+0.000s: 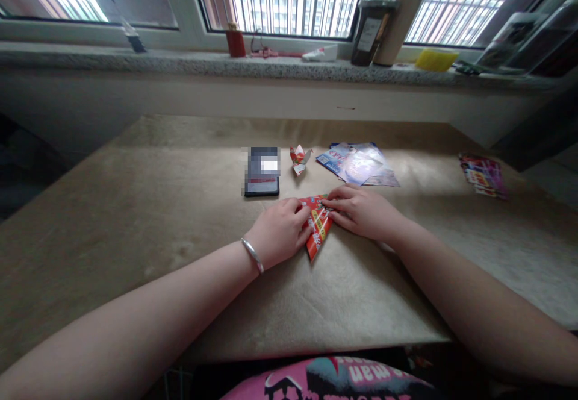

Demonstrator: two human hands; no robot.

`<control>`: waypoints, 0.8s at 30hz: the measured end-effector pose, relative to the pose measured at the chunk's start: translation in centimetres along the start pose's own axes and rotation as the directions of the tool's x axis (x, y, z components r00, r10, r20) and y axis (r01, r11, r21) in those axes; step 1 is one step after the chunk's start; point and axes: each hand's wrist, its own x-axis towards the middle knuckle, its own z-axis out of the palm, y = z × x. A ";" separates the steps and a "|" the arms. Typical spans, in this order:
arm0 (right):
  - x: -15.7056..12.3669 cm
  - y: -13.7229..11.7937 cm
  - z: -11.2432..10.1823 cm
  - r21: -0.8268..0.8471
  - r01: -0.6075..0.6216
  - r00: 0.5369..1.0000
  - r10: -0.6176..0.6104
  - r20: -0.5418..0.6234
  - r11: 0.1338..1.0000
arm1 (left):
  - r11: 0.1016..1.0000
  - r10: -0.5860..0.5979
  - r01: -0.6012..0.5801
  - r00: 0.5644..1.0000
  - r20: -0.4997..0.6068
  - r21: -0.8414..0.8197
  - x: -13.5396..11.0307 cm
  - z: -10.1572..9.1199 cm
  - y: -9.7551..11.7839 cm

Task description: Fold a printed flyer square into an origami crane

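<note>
Both hands on one folded red paper

From the head view, the left hand (279, 232) and right hand (363, 210) meet over a folded red paper (320, 226), lying on the table (212, 303) in front of the person. Left fingers bend over its left edge; right fingers lie close together on its upper right corner. Whether either thumb pinches from beneath, I cannot tell. Contact on opposite sides probably keeps the piece from turning, and the tabletop likely gives the fingers something firm to press against. Its narrow tip points towards the person (the lower end is free of fingers).

Beyond the hands are a dark device (262, 172), partly blurred, a small folded paper figure (299, 159) and loose blue sheets (356, 164), perhaps set there to leave working room. Purple sheets (483, 175) lie well apart at right.
</note>
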 end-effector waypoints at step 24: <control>-0.1 -0.7 -0.4 0.123 0.029 1.000 -0.029 0.000 0.992 | 0.998 -0.008 0.008 1.000 -0.010 0.054 0.0 0.1 0.0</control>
